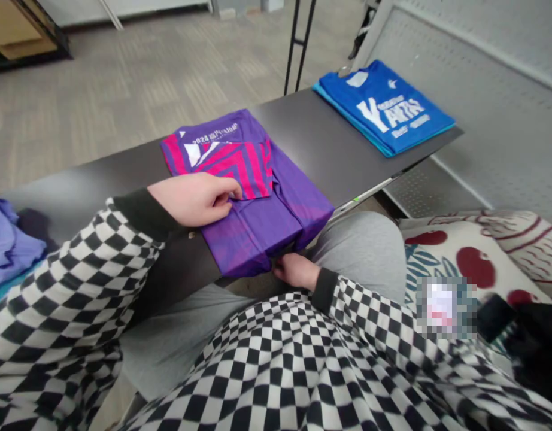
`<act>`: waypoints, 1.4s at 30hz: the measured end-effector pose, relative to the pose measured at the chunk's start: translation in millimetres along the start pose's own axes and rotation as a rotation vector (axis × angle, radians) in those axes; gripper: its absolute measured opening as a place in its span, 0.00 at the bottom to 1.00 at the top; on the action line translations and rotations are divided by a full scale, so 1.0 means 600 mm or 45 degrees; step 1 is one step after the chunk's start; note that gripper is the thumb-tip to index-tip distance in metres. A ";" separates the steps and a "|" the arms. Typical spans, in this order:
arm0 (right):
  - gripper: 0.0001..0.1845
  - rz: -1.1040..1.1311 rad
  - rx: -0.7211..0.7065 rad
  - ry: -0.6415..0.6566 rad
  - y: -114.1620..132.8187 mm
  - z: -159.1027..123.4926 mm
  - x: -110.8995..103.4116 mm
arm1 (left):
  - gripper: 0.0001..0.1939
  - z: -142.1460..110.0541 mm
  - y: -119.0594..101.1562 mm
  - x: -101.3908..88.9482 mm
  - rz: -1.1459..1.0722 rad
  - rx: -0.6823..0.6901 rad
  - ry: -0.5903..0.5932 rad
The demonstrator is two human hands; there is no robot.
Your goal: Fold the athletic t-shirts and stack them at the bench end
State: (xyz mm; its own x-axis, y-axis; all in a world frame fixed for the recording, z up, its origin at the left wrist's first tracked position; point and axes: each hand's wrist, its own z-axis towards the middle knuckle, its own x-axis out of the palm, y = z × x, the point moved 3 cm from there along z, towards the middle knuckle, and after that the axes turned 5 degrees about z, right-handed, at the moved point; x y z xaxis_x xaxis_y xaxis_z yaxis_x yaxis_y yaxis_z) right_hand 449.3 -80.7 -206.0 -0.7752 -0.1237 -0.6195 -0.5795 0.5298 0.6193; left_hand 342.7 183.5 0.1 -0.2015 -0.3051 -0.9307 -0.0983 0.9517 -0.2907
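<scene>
A folded purple T-shirt (262, 203) with pink stripes and white print lies on the dark table, its near end hanging over the front edge. My left hand (193, 199) sits on the shirt, fingers curled at the edge of the striped fold. My right hand (294, 270) is below the table's front edge, its fingertips against the underside of the shirt's overhanging end. Checked black-and-white sleeves cover both arms. The right hand's thumb is hidden.
A folded blue T-shirt (381, 108) with white print lies at the far right of the dark table (312, 129). A lilac garment (6, 245) lies at the left. A red-patterned cushion (473, 257) is at the right, with carpet beyond the table.
</scene>
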 end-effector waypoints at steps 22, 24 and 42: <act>0.26 0.842 -0.263 -0.203 -0.077 -0.069 -0.248 | 0.24 -0.172 -0.236 0.382 -1.575 -1.159 -0.820; 0.26 0.770 -0.287 -0.158 -0.077 -0.076 -0.247 | 0.21 -0.160 -0.237 0.385 -1.493 -1.153 -0.754; 0.19 0.668 -0.456 0.070 -0.059 -0.149 -0.261 | 0.25 -0.167 -0.280 0.377 -1.986 -0.879 -0.986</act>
State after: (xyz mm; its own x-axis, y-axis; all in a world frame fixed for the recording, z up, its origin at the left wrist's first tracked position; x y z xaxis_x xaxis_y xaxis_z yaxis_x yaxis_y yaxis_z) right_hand 568.9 -154.8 -87.6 -0.9850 0.0283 -0.1702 -0.1600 0.2196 0.9624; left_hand 216.1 -48.5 -139.4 0.8560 -0.5049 0.1112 -0.0997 -0.3722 -0.9228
